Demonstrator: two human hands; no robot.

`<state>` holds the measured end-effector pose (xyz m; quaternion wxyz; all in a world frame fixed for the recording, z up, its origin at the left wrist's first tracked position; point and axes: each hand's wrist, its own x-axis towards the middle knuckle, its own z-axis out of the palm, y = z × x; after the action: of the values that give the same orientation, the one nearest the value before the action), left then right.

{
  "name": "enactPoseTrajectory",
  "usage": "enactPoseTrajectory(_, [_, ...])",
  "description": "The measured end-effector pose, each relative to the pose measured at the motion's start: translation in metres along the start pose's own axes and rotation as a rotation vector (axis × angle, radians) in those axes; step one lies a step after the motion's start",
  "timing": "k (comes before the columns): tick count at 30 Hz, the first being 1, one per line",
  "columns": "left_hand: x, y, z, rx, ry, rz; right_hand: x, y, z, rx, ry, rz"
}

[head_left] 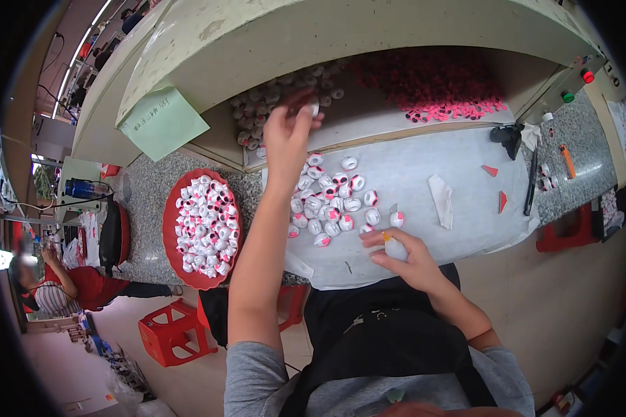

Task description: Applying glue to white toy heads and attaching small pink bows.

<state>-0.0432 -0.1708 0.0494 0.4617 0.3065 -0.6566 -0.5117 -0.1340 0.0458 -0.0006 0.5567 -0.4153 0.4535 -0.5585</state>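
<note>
Your left hand (289, 135) is stretched far out over the bench (577, 139), up at the mouth of the low shelf (368, 121) under the machine housing, with the forearm running near to far. Its fingers (306, 111) are pinched together on one small white ring piece (314, 108); the piece sits at the fingertips, on the right side of the hand, too small and blurred to tell which way its hole faces or how its axis runs. Just behind that hand, inside the shelf, lies a loose heap of white rings (285, 90); further right in the same shelf is a spread of pink and red pieces (438, 87). Your right hand (403, 254) rests at the near edge of the white sheet (459, 174) that covers the bench, fingers curled closed around a small white item (394, 249) with an orange tip (386, 238) showing at the left of the thumb; the item is mostly hidden by the hand, so you cannot read its long axis. Between the two hands, on the sheet, lies a cluster of white and pink rings (330, 201), lying at mixed angles, apart from both hands. Left of your arm, a red tray (170, 243) on the bench is piled full of the same white and pink rings. A folded white scrap (441, 200) lies on the sheet to the right.
</note>
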Motion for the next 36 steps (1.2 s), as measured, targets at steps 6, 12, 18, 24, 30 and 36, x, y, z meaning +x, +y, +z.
enactPoseTrajectory(6, [-0.101,0.016,-0.014,-0.565,-0.046,-0.383,-0.004,-0.015,0.000,0.144,0.136,0.106])
enactPoseTrajectory(12, [-0.160,0.014,0.002,-0.564,0.033,-0.417,-0.016,-0.027,-0.003,0.082,0.143,-0.051])
enactPoseTrajectory(18, [-0.178,0.005,0.008,-0.543,0.049,-0.289,-0.021,-0.046,0.006,-0.016,0.227,-0.124])
enactPoseTrajectory(24, [-0.181,0.010,0.013,-0.684,0.060,-0.339,-0.017,-0.045,0.010,0.002,0.430,-0.446])
enactPoseTrajectory(30, [-0.184,0.011,0.016,-0.652,0.043,-0.336,-0.025,-0.042,0.015,-0.410,0.330,-0.657])
enactPoseTrajectory(36, [-0.184,0.011,0.017,-0.642,0.026,-0.346,-0.025,-0.042,0.016,-0.453,0.288,-0.686])
